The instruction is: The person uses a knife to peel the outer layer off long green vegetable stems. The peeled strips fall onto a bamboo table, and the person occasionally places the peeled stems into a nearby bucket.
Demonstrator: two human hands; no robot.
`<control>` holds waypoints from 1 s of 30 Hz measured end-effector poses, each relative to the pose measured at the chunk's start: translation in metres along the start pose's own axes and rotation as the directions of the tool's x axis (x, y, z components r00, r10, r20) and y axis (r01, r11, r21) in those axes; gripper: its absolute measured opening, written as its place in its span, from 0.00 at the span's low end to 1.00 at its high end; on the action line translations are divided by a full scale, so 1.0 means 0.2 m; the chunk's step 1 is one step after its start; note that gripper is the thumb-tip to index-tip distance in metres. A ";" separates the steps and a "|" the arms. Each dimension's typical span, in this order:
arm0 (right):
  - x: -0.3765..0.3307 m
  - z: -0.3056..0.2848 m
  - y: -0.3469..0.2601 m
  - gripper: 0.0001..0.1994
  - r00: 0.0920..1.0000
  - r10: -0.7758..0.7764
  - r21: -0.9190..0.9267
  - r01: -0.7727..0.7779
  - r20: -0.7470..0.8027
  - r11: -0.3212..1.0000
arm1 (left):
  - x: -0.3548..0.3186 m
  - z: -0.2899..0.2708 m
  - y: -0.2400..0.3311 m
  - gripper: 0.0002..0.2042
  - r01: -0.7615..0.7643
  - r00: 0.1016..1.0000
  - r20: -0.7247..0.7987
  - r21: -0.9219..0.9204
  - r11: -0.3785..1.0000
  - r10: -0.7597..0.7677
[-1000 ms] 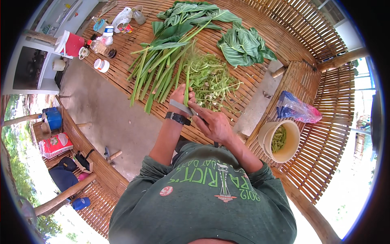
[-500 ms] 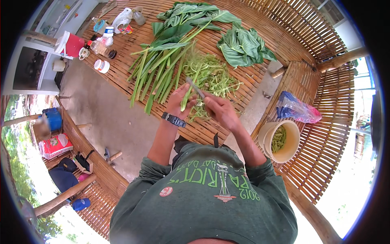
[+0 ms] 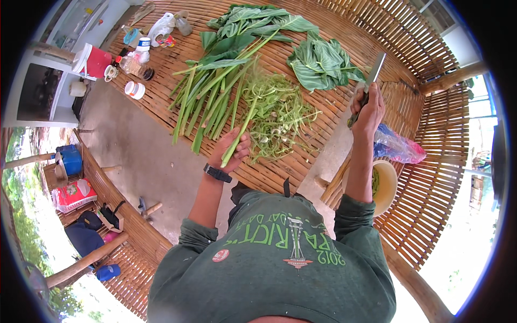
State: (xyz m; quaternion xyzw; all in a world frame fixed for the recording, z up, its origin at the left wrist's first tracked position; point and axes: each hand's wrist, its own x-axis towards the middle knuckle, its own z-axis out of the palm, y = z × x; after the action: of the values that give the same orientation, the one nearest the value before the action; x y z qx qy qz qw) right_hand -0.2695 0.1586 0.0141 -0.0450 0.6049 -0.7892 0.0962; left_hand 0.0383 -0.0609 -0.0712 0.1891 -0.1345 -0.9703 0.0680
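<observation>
My left hand (image 3: 230,151), with a dark watch on its wrist, is closed round a pale green stalk (image 3: 246,119) at the near edge of the bamboo table (image 3: 280,171). Out to the right, my right hand (image 3: 369,107) grips a knife (image 3: 376,70) with its blade pointing up and away. A heap of thin green peelings (image 3: 280,113) lies just right of the stalk. Beside it on the left rests a bundle of long leaf stalks (image 3: 210,105), and large green leaves (image 3: 242,24) lie at the far end. Another pile of leaves (image 3: 320,62) sits to the right.
A cream bucket (image 3: 389,188) with cut green pieces stands at the right, partly behind my forearm. Near it lies a blue and pink plastic bag (image 3: 398,144). Bottles (image 3: 134,67), a white-lidded jar (image 3: 134,90) and a red jug (image 3: 92,61) stand at the far left.
My right hand has swung the knife away from the stalk, out to the right and up. My left hand has shifted slightly left and nearer, still holding the stalk.
</observation>
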 end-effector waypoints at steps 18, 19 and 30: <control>-0.75 0.33 0.17 0.27 0.707 0.009 -0.442 0.433 0.708 0.785 | 0.11 0.23 -0.10 0.11 -0.437 0.573 0.184 0.893 0.108 0.798; -0.78 0.33 0.13 0.27 0.688 0.002 -0.414 0.434 0.726 0.800 | 0.11 0.24 -0.09 0.10 -0.426 0.512 0.307 0.902 -0.074 0.802; -0.86 0.37 -0.03 0.28 0.556 -0.175 -0.249 0.601 0.812 0.760 | 0.12 0.30 -0.04 0.11 -0.350 0.368 0.662 0.750 -0.562 0.653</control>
State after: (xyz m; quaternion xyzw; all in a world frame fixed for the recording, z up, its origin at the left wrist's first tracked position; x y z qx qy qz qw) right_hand -0.0884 0.1248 0.0471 -0.5264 0.6649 -0.5121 0.1364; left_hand -0.0078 -0.0424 -0.0277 0.1655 -0.8282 -0.2901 0.4500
